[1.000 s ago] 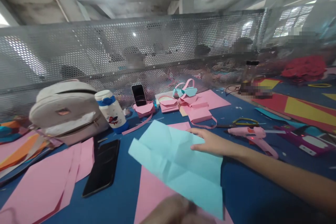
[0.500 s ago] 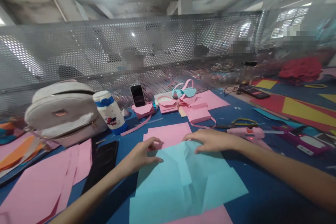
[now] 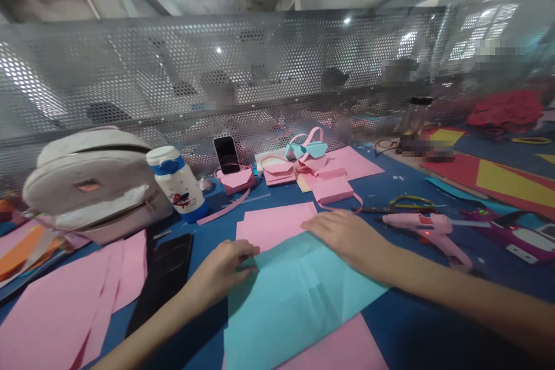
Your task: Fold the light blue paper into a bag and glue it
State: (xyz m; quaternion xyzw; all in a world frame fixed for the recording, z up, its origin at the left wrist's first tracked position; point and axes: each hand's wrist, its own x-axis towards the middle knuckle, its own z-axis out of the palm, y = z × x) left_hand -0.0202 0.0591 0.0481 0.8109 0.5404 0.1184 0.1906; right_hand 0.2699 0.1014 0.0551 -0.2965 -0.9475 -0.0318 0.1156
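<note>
A creased light blue paper sheet (image 3: 299, 300) lies over pink paper (image 3: 277, 222) on the blue table, in front of me. My left hand (image 3: 232, 266) is at the sheet's upper left edge, its thumb and fingers closed on that edge. On the upper right part of the sheet rests my right hand (image 3: 342, 237), palm down with the fingers laid over the top edge. More pink paper (image 3: 342, 347) shows from under the sheet at the bottom.
At left stand a white backpack (image 3: 95, 185), a bottle (image 3: 177, 185) and a black case (image 3: 167, 272). A phone (image 3: 226, 155) and small pink paper bags (image 3: 332, 188) are behind. On the right lie a pink glue gun (image 3: 425, 224), scissors (image 3: 411, 202) and a purple device (image 3: 515, 237).
The blue sheet has turned and its right side now looks folded in. My right hand has flattened onto it; my left hand has moved slightly left and down. The view has shifted a little.
</note>
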